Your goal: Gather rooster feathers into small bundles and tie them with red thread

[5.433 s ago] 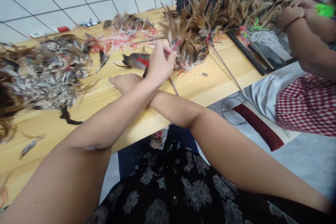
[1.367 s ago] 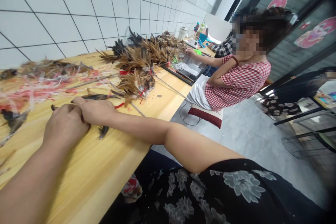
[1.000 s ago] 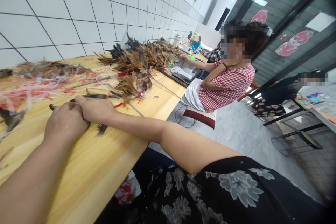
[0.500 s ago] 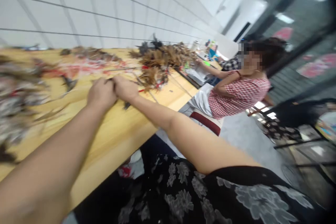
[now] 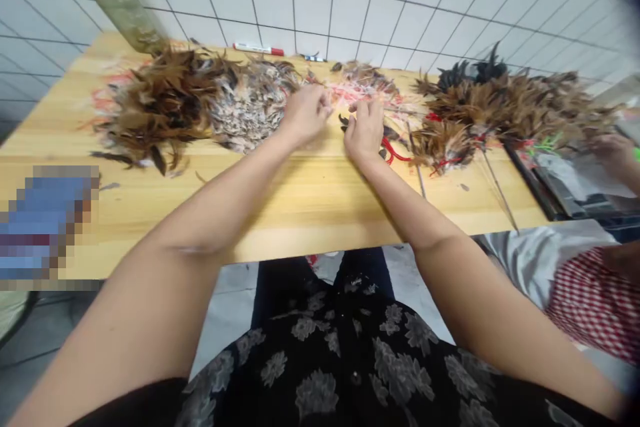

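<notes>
**Both hands low over the bench, between feather heaps**

Clock centred on the right hand (image 5: 365, 130).

Hands: the right hand's fingers are bent down at the bench (image 5: 310, 213), dark feathers (image 5: 397, 133) just beside it at 3 o'clock and a dark wisp showing at its 10 o'clock. Possibly it pins one of these; whether it grips anything cannot be told. The left hand (image 5: 307, 112) is at 10 o'clock, fingers curled, beside the grey feathers (image 5: 250, 103); any pinched item is hidden.

Placement: brown feathers (image 5: 167, 100) at 9 o'clock adjoin the grey; more brown plumes (image 5: 530, 103) lie toward 3. Probably sorted by colour so each kind stays within reach. Pink strips (image 5: 345, 92) lie between 11 and 12 o'clock, up behind the hands, presumably leaving the near wood free for work. Red cord (image 5: 395, 152) loops at 4 o'clock, near the right hand, likely for quick access. A stick (image 5: 500, 190), also about 4, points its bare end to the front edge, perhaps keeping its plumes uncrushed. A co-worker's hand (image 5: 615, 153) is at 3, above the black tray (image 5: 530, 183).

Writing: a red-capped marker (image 5: 257, 49) lies between 10 and 11 o'clock, a blue marker (image 5: 313, 57) at 11. Print on both too small to read. Green container (image 5: 115, 0), 10 o'clock: surface marks blurred, no brand made out.
</notes>
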Demonstrator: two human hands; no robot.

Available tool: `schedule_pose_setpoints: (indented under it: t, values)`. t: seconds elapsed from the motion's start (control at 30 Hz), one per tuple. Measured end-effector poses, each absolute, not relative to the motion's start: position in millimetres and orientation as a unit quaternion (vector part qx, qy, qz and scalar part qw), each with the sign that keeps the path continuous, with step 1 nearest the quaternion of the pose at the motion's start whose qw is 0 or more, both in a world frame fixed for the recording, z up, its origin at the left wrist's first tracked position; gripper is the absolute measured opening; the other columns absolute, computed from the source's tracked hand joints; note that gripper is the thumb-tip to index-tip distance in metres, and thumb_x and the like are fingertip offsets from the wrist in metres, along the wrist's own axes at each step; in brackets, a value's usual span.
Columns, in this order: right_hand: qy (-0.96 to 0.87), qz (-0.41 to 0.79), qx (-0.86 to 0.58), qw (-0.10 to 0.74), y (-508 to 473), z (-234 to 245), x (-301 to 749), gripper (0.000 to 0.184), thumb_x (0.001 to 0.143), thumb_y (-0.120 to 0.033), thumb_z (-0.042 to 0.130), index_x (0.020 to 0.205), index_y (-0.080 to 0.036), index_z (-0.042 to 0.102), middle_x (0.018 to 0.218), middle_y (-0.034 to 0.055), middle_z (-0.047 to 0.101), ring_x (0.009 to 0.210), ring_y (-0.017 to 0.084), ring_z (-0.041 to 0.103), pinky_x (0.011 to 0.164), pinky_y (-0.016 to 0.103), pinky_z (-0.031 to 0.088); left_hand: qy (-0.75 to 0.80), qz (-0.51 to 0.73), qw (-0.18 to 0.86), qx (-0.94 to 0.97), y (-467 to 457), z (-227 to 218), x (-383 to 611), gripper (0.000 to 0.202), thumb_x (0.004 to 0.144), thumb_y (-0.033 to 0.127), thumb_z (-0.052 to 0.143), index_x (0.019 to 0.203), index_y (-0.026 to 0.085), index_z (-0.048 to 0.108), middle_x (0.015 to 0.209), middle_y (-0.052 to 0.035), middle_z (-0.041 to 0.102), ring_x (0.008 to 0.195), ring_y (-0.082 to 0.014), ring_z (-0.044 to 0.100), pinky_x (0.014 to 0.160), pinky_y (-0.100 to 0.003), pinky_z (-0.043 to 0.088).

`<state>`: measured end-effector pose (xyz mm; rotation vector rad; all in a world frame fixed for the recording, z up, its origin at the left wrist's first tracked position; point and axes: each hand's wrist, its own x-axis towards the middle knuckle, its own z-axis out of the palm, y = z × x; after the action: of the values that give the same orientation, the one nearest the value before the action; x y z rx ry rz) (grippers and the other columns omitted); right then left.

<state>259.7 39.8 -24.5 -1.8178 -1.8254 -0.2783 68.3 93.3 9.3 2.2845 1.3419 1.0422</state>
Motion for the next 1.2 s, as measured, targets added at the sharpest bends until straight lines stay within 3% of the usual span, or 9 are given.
schedule_pose_setpoints:
  t: [0.17, 0.3, 0.47, 0.57, 0.73, 0.9, 0.97, 1.1, 1.2]
  values:
    - [-0.743, -0.032, -0.6, 0.296, 30.1, -31.1, 209.2, 0.05, 0.12, -0.014, 0.042, 0.155, -0.017, 0.078, 0.153, 0.0226, 0.075, 0.153, 0.038, 0.071, 0.143, 0.069, 0.057, 0.604, 0.321, 0.099, 0.723, 83.0, 43.8, -48.1, 0.031, 0.119, 0.042, 0.085, 0.099, 0.019, 0.085, 0.117, -0.0063, 0.087, 0.134, -0.028, 0.081, 0.129, -0.042, 0.054]
    - [-0.782, 0.007, -0.556, 0.283, 12.8, -28.1, 198.4, 0.052, 0.12, -0.015, 0.041, 0.154, -0.02, 0.08, 0.154, 0.0204, 0.077, 0.156, 0.039, 0.071, 0.142, 0.069, 0.058, 0.668, 0.309, 0.111, 0.668, 56.9, 58.2, -74.8, 0.021, 0.116, 0.029, 0.092, 0.099, 0.019, 0.085, 0.114, -0.0021, 0.085, 0.133, -0.0239, 0.078, 0.128, -0.035, 0.051]
    - [-0.8, 0.066, -0.544, 0.244, 12.7, -26.6, 200.8, 0.055, 0.119, -0.01, 0.039, 0.156, -0.022, 0.078, 0.154, 0.0173, 0.081, 0.132, 0.033, 0.082, 0.119, 0.052, 0.069, 0.695, 0.217, 0.066, 0.682, 62.1, 54.7, -38.9, 0.014, 0.122, 0.014, 0.08, 0.109, 0.013, 0.086, 0.143, -0.0147, 0.088, 0.147, -0.0268, 0.078, 0.134, -0.038, 0.049]
    - [-0.803, 0.083, -0.556, 0.197, 14.5, -23.3, 198.9, 0.056, 0.119, -0.01, 0.039, 0.158, -0.022, 0.077, 0.159, 0.0163, 0.082, 0.122, 0.031, 0.085, 0.099, 0.044, 0.069, 0.684, 0.214, 0.057, 0.695, 83.6, 45.0, -23.0, 0.032, 0.116, 0.025, 0.084, 0.085, 0.022, 0.077, 0.132, -0.0106, 0.09, 0.142, -0.0229, 0.077, 0.128, -0.035, 0.049]
    - [-0.799, 0.102, -0.564, 0.185, 14.7, -17.4, 196.4, 0.054, 0.12, -0.012, 0.045, 0.161, -0.026, 0.078, 0.156, 0.0133, 0.086, 0.127, 0.032, 0.088, 0.093, 0.041, 0.065, 0.697, 0.141, 0.032, 0.702, 103.8, 33.1, -23.7, 0.055, 0.107, 0.024, 0.082, 0.063, 0.032, 0.05, 0.113, -0.0077, 0.088, 0.134, -0.0236, 0.078, 0.115, -0.039, 0.05]
    - [-0.792, 0.118, -0.566, 0.197, 18.8, -15.2, 195.4, 0.054, 0.121, -0.012, 0.042, 0.158, -0.026, 0.08, 0.157, 0.014, 0.088, 0.122, 0.032, 0.089, 0.093, 0.043, 0.067, 0.677, 0.188, 0.006, 0.712, 89.7, 41.8, -44.7, 0.037, 0.109, 0.034, 0.09, 0.076, 0.023, 0.076, 0.11, -0.0087, 0.084, 0.13, -0.028, 0.075, 0.114, -0.042, 0.054]
    - [-0.787, 0.123, -0.57, 0.202, 19.5, -13.2, 194.7, 0.053, 0.123, -0.013, 0.041, 0.158, -0.023, 0.08, 0.157, 0.0154, 0.089, 0.122, 0.033, 0.089, 0.096, 0.045, 0.069, 0.663, 0.256, 0.051, 0.702, 79.6, 44.5, -52.6, 0.034, 0.111, 0.039, 0.093, 0.085, 0.02, 0.083, 0.101, -0.0046, 0.078, 0.12, -0.0257, 0.074, 0.111, -0.041, 0.054]
    - [-0.781, 0.136, -0.574, 0.206, 17.4, -10.6, 191.9, 0.048, 0.128, -0.017, 0.041, 0.157, -0.021, 0.079, 0.157, 0.0167, 0.089, 0.131, 0.034, 0.09, 0.106, 0.046, 0.071, 0.607, 0.396, 0.272, 0.633, 59.4, 31.9, -54.1, 0.031, 0.113, 0.033, 0.096, 0.093, 0.021, 0.075, 0.081, 0.003, 0.06, 0.075, -0.0159, 0.054, 0.081, -0.035, 0.048]
    - [-0.801, 0.151, -0.539, 0.213, 13.6, -14.5, 188.7, 0.045, 0.129, -0.018, 0.043, 0.157, -0.02, 0.078, 0.159, 0.0163, 0.088, 0.142, 0.034, 0.087, 0.114, 0.045, 0.07, 0.534, 0.423, 0.398, 0.615, 42.7, 12.4, -43.5, 0.055, 0.107, 0.059, 0.105, 0.089, 0.026, 0.064, 0.08, 0.0011, 0.056, 0.069, -0.0188, 0.055, 0.072, -0.035, 0.047]
